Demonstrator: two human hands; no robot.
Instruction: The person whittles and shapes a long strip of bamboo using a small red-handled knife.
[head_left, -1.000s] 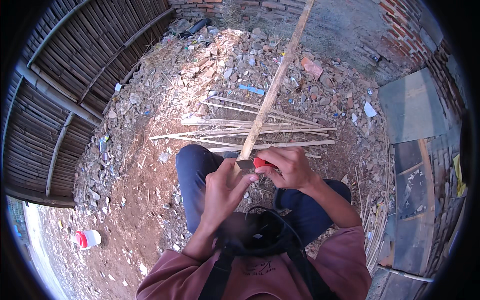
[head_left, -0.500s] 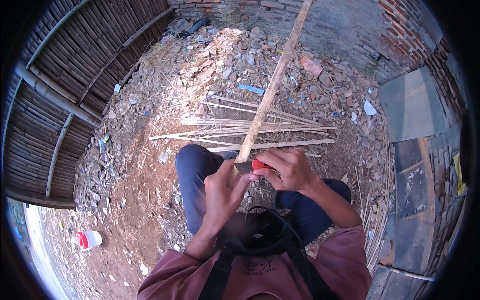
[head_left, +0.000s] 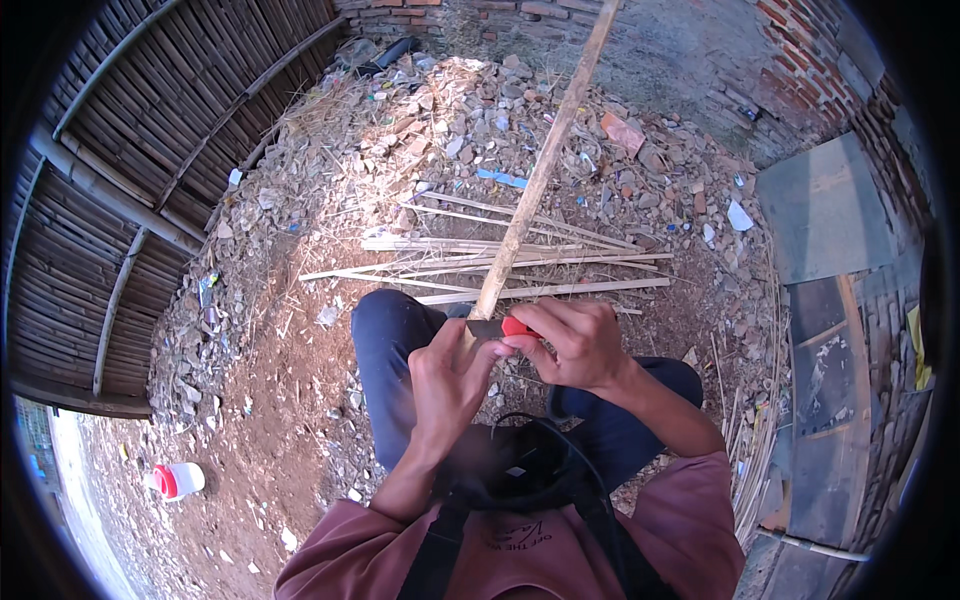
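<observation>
A long bamboo strip (head_left: 540, 185) slants from between my knees up toward the far wall. My left hand (head_left: 445, 385) is closed round its near end, thumb pointing at the blade. In my right hand (head_left: 575, 340) is a knife (head_left: 486, 328) with a red handle, its short broad dark blade lying across the bamboo strip near that end. The fingers of my right hand wrap the handle, and its thumb tip is close to my left thumb. Where the blade's edge meets the bamboo is partly hidden by my fingers.
Several split bamboo strips (head_left: 470, 264) lie on the ground beyond my knees. Rubble (head_left: 430, 130) spreads toward a brick wall (head_left: 690, 70). A bamboo-slat wall (head_left: 130, 170) stands left, boards (head_left: 830, 210) lean at right. A white container with a red band (head_left: 180, 481) sits at lower left.
The knife and my right hand have shifted slightly left and nearer me. The bamboo strip has tilted a little to the left; my left hand has barely moved.
</observation>
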